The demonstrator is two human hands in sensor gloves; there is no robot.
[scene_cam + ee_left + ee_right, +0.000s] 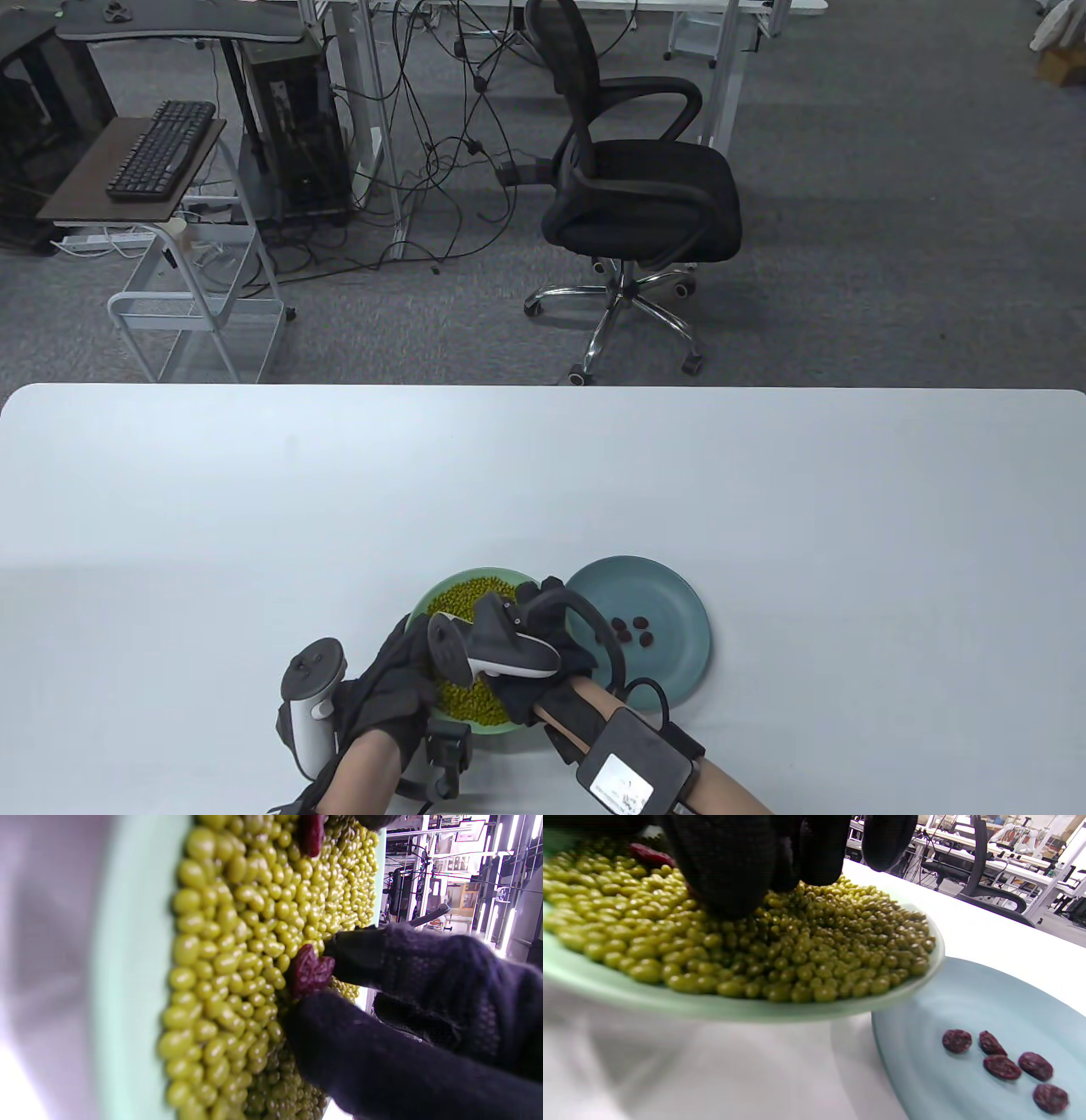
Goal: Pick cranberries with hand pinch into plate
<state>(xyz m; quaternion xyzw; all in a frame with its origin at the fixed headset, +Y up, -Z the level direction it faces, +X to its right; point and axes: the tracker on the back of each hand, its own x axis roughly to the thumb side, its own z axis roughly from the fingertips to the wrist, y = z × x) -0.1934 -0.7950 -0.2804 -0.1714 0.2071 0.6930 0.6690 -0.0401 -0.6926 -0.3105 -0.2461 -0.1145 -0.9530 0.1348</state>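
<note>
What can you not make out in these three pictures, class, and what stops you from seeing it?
- Table view: the right hand and its tracker cover much of the green plate.
- Right wrist view: gloved fingers hide whatever they touch among the beans.
- Left wrist view: a second cranberry is cut off by the top edge.

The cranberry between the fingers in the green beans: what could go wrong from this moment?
1. The cranberry is pinched right at the bean surface, so beans could possibly be lifted along and land on the blue plate.
2. The beans are heaped to the green plate's rim; digging fingers may push some over onto the table.
3. The grip looks shallow; the cranberry might slip back.
</note>
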